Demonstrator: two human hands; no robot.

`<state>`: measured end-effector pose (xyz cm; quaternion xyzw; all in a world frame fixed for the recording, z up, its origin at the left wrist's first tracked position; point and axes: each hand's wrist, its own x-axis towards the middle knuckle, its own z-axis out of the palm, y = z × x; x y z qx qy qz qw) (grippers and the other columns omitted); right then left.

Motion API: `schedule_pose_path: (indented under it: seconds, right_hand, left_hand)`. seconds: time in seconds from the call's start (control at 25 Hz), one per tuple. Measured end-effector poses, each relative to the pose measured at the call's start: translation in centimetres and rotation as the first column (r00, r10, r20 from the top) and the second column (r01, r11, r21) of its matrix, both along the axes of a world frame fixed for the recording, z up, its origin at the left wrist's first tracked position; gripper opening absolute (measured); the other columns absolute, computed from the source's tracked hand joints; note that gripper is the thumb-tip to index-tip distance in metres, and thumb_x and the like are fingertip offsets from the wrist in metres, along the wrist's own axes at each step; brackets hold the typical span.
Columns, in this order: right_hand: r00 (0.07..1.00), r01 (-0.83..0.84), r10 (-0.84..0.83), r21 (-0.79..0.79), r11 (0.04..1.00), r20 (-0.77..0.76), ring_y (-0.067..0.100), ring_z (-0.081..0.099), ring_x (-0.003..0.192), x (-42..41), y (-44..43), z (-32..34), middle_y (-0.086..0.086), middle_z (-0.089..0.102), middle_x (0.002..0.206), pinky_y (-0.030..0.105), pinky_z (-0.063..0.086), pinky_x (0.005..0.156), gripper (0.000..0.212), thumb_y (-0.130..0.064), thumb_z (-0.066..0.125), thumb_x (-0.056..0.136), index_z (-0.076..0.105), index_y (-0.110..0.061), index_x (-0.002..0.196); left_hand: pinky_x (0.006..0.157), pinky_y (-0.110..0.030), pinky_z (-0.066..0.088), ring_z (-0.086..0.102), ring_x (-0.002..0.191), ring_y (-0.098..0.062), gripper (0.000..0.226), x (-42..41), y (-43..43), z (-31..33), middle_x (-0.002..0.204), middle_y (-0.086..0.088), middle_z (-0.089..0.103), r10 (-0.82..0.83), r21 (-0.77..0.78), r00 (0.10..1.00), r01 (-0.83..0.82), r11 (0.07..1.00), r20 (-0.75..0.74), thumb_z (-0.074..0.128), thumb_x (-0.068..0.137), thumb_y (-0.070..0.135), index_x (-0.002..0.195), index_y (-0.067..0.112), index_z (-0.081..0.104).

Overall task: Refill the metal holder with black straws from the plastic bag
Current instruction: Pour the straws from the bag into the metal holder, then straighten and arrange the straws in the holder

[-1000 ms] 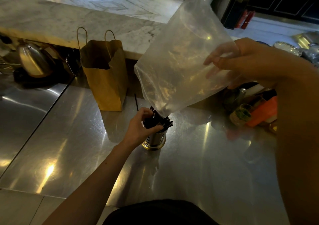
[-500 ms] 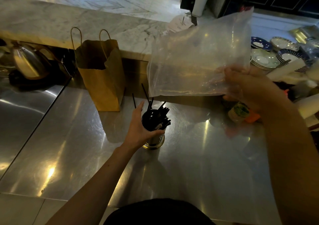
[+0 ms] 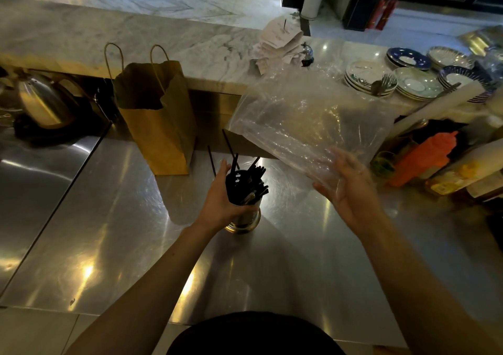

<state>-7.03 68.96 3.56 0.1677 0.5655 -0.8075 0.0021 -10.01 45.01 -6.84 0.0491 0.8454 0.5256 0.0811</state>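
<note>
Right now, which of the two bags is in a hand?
The clear plastic bag, held up off the counter by the right hand. The brown paper bag stands untouched on the steel counter, left of the holder.

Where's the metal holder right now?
Head view, centre: the metal holder stands on the steel counter, gripped by the left hand, just in front of the brown paper bag.

Both forearms bare, no sleeves, no watch or rings visible; black garment (image 3: pixel 255 333) at torso.
</note>
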Motion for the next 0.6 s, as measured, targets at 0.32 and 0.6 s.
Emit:
schedule_pose_path:
  seconds: [0.32, 0.6]
  right_hand:
    - [0.976, 0.217, -0.202, -0.236, 0.947, 0.085, 0.026, 0.072, 0.096, 1.2, 0.6, -6.9, -0.001, 0.071, 0.11, 0.028, 0.057, 0.069, 0.019, -0.022, 0.048, 0.1, 0.062, -0.026, 0.113]
    - [0.951, 0.25, -0.172, -0.31, 0.917, 0.258, 0.03, 0.062, 0.112, 1.7, 0.8, -13.7, 0.009, 0.058, 0.131, 0.036, 0.049, 0.084, 0.023, -0.026, 0.042, 0.102, 0.054, -0.021, 0.12]
  left_hand:
    - [0.11, -0.031, 0.034, 0.04, 0.133, -0.019, 0.081, -0.5, 0.0, -1.1, 0.144, -0.004, 0.044, 0.01, -0.115, 0.998, -0.018, 0.993, -0.068, 0.078, 0.061, 0.053, 0.131, 0.02, 0.056]
    - [0.106, -0.021, 0.026, 0.033, 0.139, -0.017, 0.077, -0.6, 0.0, -1.1, 0.152, -0.003, 0.036, 0.036, -0.105, 0.999, -0.039, 0.994, -0.035, 0.088, 0.065, 0.037, 0.133, 0.022, 0.053]
